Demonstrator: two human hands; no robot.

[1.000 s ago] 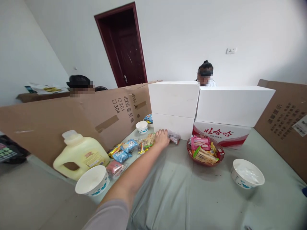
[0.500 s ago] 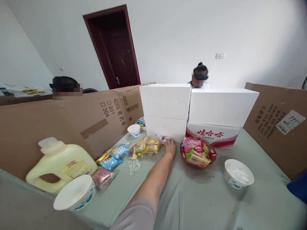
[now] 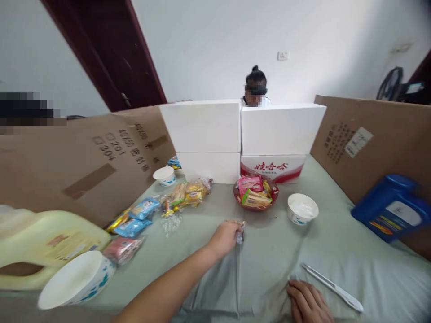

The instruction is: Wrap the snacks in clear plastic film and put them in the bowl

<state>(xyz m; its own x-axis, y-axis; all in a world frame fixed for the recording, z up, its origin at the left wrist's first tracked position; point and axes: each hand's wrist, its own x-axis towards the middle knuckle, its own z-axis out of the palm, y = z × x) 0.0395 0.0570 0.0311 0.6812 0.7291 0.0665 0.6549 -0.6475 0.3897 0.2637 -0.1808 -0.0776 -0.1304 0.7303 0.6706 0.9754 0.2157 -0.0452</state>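
Observation:
My left hand (image 3: 227,237) is closed around a small wrapped snack (image 3: 240,235), held over the middle of the table; clear wrapper shows past the fingertips. In the lower right, my right hand (image 3: 308,301) lies on the cloth with its fingers laid out, its thumb hidden. Right beside it rests a white utility knife (image 3: 332,287). Beyond my left hand stands a red-brown basket (image 3: 256,207) filled with packaged snacks, a pink packet (image 3: 250,184) among them. Farther left is a pile of yellow wrapped snacks (image 3: 194,193).
White bowls stand at right (image 3: 303,220), far left (image 3: 164,176) and near left (image 3: 79,278). Blue packets (image 3: 136,226), a pink packet (image 3: 123,249) and a pale yellow jug (image 3: 57,237) line the left. A blue bottle (image 3: 392,208) leans right. White boxes (image 3: 208,130) and cardboard wall the table; a person sits behind.
My left hand has drawn back from beside the snack pile toward me, carrying a small wrapped snack. My right hand and the utility knife have come into view as the camera turned right.

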